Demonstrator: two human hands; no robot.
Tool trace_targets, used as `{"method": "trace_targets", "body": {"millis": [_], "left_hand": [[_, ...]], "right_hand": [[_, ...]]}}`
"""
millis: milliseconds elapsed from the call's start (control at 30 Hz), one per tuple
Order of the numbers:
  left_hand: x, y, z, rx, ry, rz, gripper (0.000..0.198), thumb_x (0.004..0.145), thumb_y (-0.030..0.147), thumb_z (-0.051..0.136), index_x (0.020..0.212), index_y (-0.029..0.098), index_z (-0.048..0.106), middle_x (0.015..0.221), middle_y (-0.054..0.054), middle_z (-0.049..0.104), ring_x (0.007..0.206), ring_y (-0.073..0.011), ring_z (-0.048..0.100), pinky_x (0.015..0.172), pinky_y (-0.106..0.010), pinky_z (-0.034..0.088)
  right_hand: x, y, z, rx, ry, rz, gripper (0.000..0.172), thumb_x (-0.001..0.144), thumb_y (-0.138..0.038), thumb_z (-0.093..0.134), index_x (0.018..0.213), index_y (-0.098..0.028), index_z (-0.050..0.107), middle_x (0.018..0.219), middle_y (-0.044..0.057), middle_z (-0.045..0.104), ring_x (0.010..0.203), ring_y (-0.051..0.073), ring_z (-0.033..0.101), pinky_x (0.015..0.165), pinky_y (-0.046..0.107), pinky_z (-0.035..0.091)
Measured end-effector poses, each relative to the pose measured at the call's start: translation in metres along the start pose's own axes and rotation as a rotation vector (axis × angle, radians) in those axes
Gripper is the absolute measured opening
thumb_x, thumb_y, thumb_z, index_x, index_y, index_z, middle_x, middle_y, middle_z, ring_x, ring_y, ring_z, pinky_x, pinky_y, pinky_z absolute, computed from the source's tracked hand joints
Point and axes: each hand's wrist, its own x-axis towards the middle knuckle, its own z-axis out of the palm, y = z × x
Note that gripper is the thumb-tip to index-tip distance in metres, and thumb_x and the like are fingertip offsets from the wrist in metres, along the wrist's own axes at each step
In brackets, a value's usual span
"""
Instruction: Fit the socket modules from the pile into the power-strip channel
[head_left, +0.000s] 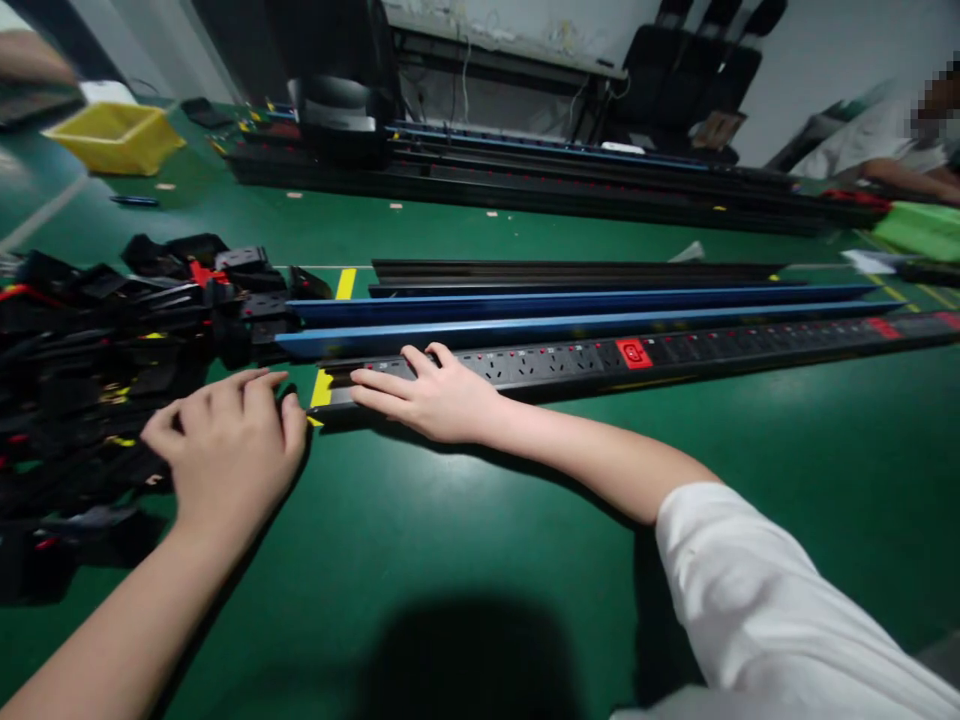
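Observation:
A long black power strip (pixel 555 368) with rows of sockets, small red lights and a red socket (pixel 634 353) lies across the green table. My right hand (pixel 442 398) rests on its left part, fingers spread over the sockets and the near edge. My left hand (pixel 232 440) is just off the strip's left end, fingers bent and apart, and nothing shows in it. Beside the left hand spreads a heap of black socket modules (pixel 97 350); my hand hides part of it. Yellow tape (pixel 321 388) marks the table at the strip's end.
Two blue rails (pixel 525 325) and black rails (pixel 570 270) lie behind the strip. Farther back are more long black strips (pixel 495 185) and a yellow bin (pixel 112 135). A green bin (pixel 919 232) and another person (pixel 862 150) are at the right.

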Motion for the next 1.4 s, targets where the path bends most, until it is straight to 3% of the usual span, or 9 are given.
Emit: {"method": "trace_targets", "body": {"millis": [267, 400, 500, 700, 900, 1100, 1267, 1400], "left_hand": [[0.010, 0.025, -0.013, -0.150, -0.049, -0.049, 0.056, 0.101, 0.050, 0.027, 0.127, 0.015, 0.062, 0.135, -0.023, 0.063, 0.134, -0.0449, 0.049, 0.110, -0.067, 0.034], [0.018, 0.021, -0.013, -0.211, -0.076, -0.119, 0.065, 0.099, 0.053, 0.026, 0.141, 0.012, 0.052, 0.141, -0.026, 0.057, 0.138, -0.0478, 0.045, 0.109, -0.071, 0.035], [0.025, 0.007, -0.005, -0.200, -0.055, -0.169, 0.074, 0.097, 0.054, 0.031, 0.147, 0.001, 0.045, 0.147, -0.032, 0.049, 0.139, -0.0519, 0.043, 0.107, -0.071, 0.038], [0.030, -0.005, 0.001, -0.177, -0.060, -0.186, 0.070, 0.096, 0.046, 0.042, 0.141, -0.007, 0.046, 0.142, -0.035, 0.049, 0.139, -0.0503, 0.042, 0.113, -0.066, 0.036], [0.028, -0.002, -0.004, -0.182, -0.074, -0.188, 0.051, 0.094, 0.031, 0.044, 0.135, 0.000, 0.048, 0.137, -0.031, 0.052, 0.133, -0.0496, 0.046, 0.105, -0.066, 0.040], [0.020, -0.001, -0.009, -0.209, -0.095, -0.093, 0.045, 0.093, 0.037, 0.047, 0.126, 0.007, 0.051, 0.135, -0.028, 0.053, 0.134, -0.0464, 0.047, 0.108, -0.061, 0.040], [0.014, 0.005, -0.013, -0.225, -0.080, -0.152, 0.047, 0.093, 0.044, 0.049, 0.127, 0.010, 0.052, 0.143, -0.030, 0.044, 0.138, -0.0529, 0.036, 0.106, -0.071, 0.033], [0.016, 0.003, -0.013, -0.304, -0.100, -0.119, 0.033, 0.094, 0.032, 0.044, 0.117, 0.016, 0.061, 0.129, -0.022, 0.056, 0.132, -0.0447, 0.043, 0.108, -0.061, 0.037]], "right_hand": [[0.001, 0.002, -0.019, -0.055, -0.153, -0.014, 0.056, 0.107, -0.022, 0.034, 0.162, -0.034, 0.035, 0.173, 0.002, 0.027, 0.133, 0.037, 0.052, 0.100, 0.055, 0.048], [0.003, 0.003, -0.025, -0.050, -0.265, -0.024, 0.056, 0.108, -0.029, 0.037, 0.163, -0.037, 0.030, 0.175, 0.003, 0.020, 0.139, 0.038, 0.048, 0.103, 0.055, 0.046], [0.002, 0.002, -0.021, -0.049, -0.206, -0.023, 0.057, 0.107, -0.027, 0.039, 0.163, -0.033, 0.032, 0.174, 0.005, 0.023, 0.137, 0.040, 0.049, 0.101, 0.056, 0.047], [-0.002, 0.003, -0.012, 0.018, -0.081, -0.022, 0.050, 0.108, -0.027, 0.039, 0.158, -0.028, 0.041, 0.168, 0.007, 0.037, 0.132, 0.040, 0.052, 0.099, 0.059, 0.046], [-0.001, 0.005, -0.016, 0.094, -0.066, -0.017, 0.042, 0.107, -0.035, 0.044, 0.146, -0.022, 0.053, 0.156, 0.013, 0.052, 0.129, 0.040, 0.054, 0.099, 0.058, 0.045], [0.001, 0.004, -0.015, 0.129, -0.053, 0.011, 0.034, 0.107, -0.036, 0.046, 0.133, -0.019, 0.060, 0.146, 0.014, 0.059, 0.127, 0.038, 0.055, 0.098, 0.055, 0.045], [-0.001, 0.003, -0.013, 0.148, -0.045, 0.007, 0.034, 0.105, -0.034, 0.050, 0.134, -0.019, 0.060, 0.145, 0.015, 0.059, 0.128, 0.038, 0.055, 0.099, 0.056, 0.045], [-0.002, 0.003, -0.011, 0.103, -0.032, 0.004, 0.035, 0.106, -0.035, 0.047, 0.135, -0.019, 0.059, 0.149, 0.016, 0.057, 0.127, 0.039, 0.055, 0.098, 0.055, 0.046]]}}
